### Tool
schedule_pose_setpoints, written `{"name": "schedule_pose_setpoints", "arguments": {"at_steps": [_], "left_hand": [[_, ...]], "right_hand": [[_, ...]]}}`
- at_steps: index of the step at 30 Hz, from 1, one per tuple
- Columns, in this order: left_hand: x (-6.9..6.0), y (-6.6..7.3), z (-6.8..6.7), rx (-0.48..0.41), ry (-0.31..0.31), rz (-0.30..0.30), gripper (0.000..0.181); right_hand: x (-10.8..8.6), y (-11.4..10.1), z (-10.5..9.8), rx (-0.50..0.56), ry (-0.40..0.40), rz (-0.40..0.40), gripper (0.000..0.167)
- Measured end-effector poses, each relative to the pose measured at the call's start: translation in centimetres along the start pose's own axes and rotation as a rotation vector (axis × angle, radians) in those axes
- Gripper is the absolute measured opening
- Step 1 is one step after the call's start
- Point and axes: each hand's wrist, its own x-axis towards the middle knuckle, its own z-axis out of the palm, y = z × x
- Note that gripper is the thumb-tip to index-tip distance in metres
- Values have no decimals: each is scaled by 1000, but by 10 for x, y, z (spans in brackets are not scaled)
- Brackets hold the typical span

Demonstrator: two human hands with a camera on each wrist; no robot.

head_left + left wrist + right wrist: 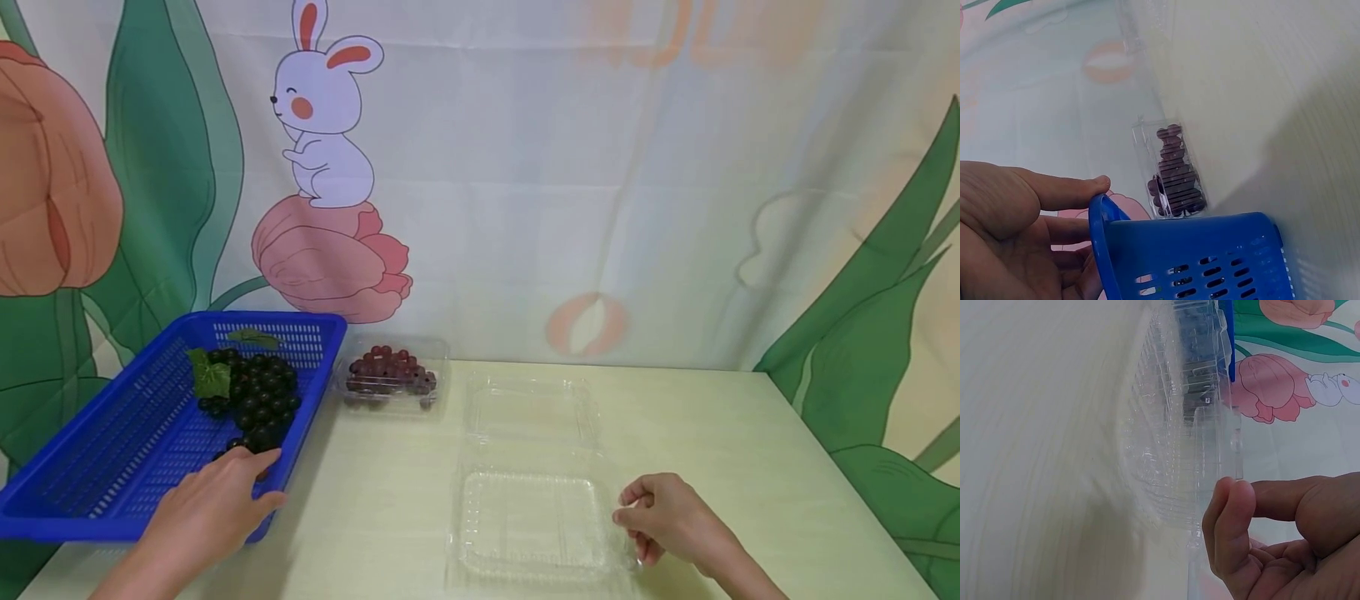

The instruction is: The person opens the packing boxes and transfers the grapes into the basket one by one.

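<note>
Left hand (217, 500) at the near right corner of a blue basket (75, 529), touching its rim; the fingertips are partly hidden, so whether they hold anything cannot be told. Dark grapes (264, 400) with a green leaf (212, 377) lie in the basket. Right hand (671, 517), thumb and finger pinched on the right edge of an open clear box (532, 521), its lid spread on the far side. A closed box (442, 371) of red grapes (386, 371) stands on the worktop (712, 442), just right of the basket.
</note>
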Motion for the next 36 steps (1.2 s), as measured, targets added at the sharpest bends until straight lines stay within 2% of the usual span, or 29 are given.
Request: {"name": "schedule_pose_setpoints", "arguments": {"at_steps": [5,12,18,23,30,36], "left_hand": [[-1,1,-1,4,-1,-5,70],[-4,5,0,2,23,4,66],[-5,5,0,2,20,8,66],[-5,4,0,1,17,5,67],[-4,3,1,18,27,5,67],[-5,2,0,5,9,-6,68]], "right_hand": [[0,1,-2,0,-3,-1,13],[1,0,-2,-32,47,59,14],[1,4,-7,-59,56,31,15],[0,9,-13,-57,62,17,17],[3,12,-25,-122,74,74,17],[2,20,-41,-137,74,76,18]]}}
